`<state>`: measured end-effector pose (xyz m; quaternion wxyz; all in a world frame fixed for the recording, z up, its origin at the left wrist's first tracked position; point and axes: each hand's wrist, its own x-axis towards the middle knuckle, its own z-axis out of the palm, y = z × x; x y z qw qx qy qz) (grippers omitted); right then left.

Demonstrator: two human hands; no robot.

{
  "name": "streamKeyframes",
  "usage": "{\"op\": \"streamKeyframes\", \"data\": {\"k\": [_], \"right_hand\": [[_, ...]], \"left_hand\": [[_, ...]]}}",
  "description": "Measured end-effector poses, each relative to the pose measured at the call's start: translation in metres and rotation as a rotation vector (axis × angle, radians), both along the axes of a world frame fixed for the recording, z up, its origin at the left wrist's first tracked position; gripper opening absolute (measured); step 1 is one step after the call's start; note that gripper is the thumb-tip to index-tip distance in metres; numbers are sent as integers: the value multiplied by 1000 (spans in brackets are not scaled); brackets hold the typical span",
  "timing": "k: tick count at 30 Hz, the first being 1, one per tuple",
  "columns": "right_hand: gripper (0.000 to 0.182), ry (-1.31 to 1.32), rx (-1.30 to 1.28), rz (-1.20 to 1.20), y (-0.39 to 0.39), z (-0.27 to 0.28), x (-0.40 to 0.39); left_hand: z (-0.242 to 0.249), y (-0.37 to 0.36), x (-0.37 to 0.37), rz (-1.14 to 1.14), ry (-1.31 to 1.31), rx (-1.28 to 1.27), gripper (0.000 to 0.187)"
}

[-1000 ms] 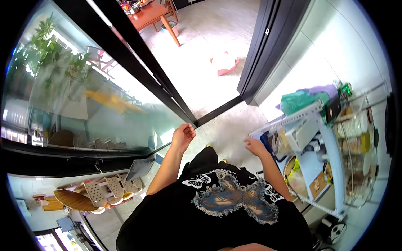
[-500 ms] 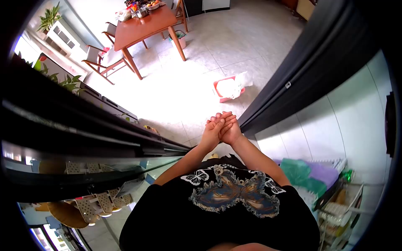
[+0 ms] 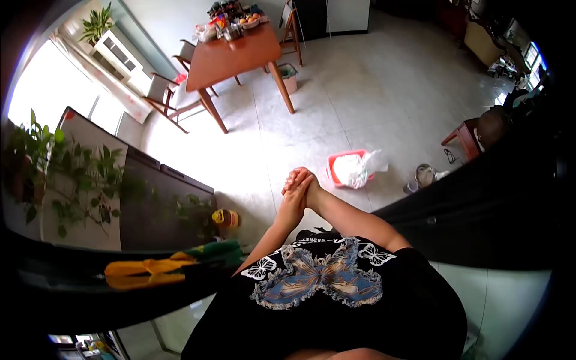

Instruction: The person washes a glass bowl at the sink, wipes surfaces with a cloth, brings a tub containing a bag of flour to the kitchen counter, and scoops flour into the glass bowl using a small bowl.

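In front of my black shirt, my left hand (image 3: 293, 202) and my right hand (image 3: 311, 189) are clasped together, palm against palm. The fingers wrap round each other, and no object shows between them. Beyond them on the floor stands a red-pink basin (image 3: 330, 171) with a white plastic bag (image 3: 353, 169) in it; my hands are apart from it.
A wooden table (image 3: 231, 63) bearing fruit and bags stands ahead, with chairs beside it. On the left are a grey refrigerator-like cabinet (image 3: 144, 198), trailing plants (image 3: 90, 180) and yellow gloves (image 3: 150, 265). A dark door edge or curtain (image 3: 456, 222) flanks my right. A bin (image 3: 288, 78) is by the table.
My view has moved forward through the doorway, showing more of the room on both sides. My clasped hands have shifted left and slightly lower in view, with the fingers folded tighter.
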<state>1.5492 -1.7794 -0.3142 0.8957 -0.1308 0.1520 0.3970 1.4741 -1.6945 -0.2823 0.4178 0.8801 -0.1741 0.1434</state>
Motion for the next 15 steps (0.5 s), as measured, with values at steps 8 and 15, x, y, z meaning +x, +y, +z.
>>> {"op": "streamKeyframes", "data": {"k": [8,15], "right_hand": [[28,67,-387,19,-48,-81,218],[27,340,-684,-177,-135,-186,282]], "left_hand": [[13,-4,150,127,105,127,43],[-37,67,236,175,226,-55,34]]}}
